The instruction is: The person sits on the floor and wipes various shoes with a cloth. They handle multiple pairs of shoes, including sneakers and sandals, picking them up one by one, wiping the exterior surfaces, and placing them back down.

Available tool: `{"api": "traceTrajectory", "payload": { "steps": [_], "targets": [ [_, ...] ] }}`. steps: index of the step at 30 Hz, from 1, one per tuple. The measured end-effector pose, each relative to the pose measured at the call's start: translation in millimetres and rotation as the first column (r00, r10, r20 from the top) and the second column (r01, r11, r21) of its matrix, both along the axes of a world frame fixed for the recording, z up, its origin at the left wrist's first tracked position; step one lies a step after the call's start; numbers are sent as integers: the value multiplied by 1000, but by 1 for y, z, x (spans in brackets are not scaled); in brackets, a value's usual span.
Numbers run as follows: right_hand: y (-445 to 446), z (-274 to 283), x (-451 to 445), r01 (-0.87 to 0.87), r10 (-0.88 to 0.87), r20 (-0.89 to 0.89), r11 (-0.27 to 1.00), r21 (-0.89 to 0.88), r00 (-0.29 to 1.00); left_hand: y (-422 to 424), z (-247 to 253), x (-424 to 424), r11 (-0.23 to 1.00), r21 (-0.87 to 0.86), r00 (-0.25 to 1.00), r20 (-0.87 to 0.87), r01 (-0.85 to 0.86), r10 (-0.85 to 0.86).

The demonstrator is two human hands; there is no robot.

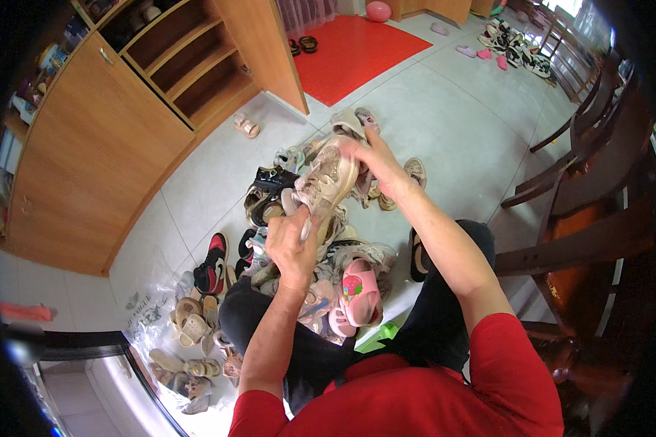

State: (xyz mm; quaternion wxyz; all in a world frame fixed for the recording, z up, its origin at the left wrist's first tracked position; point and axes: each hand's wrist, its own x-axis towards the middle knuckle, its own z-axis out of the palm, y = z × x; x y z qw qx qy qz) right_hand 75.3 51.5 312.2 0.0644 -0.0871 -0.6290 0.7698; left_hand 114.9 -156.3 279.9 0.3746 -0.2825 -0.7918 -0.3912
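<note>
A beige lace-up sneaker (328, 177) is held between both hands above a heap of mixed shoes. My left hand (292, 246) grips its near end, and my right hand (373, 158) is closed around the far end, slightly blurred. Beneath and beside it lie a black shiny shoe (273, 177), a pink sandal with a strawberry ornament (355, 289) and several sneakers. A red, black and white sneaker (214, 265) is left of the heap. Just beyond my right hand lies a pale grey shoe (347, 121). The sneaker and my forearms hide part of the heap.
A wooden shoe cabinet (98, 164) with an open door (268, 49) stands at the left. Dark wooden chairs (590, 218) line the right. A red mat (350, 60) lies ahead. Clear plastic bags (153, 317) and more shoes are at lower left. One sandal (246, 125) sits near the cabinet.
</note>
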Motion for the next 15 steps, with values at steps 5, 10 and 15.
{"api": "traceTrajectory", "payload": {
  "steps": [5, 10, 15],
  "targets": [
    [-14, 10, 10, 80, -89, -49, 983, -167, 995, 4, 6, 0, 985, -134, 990, 63, -114, 123],
    [-13, 9, 8, 274, -181, -411, 945, 180, 893, 0, 8, -6, 992, -94, 988, 123, -84, 95],
    [-36, 13, 20, 297, 45, -655, 866, 402, 755, -20, -21, -36, 531, 822, 85, 555, -205, -827]
  ]
}}
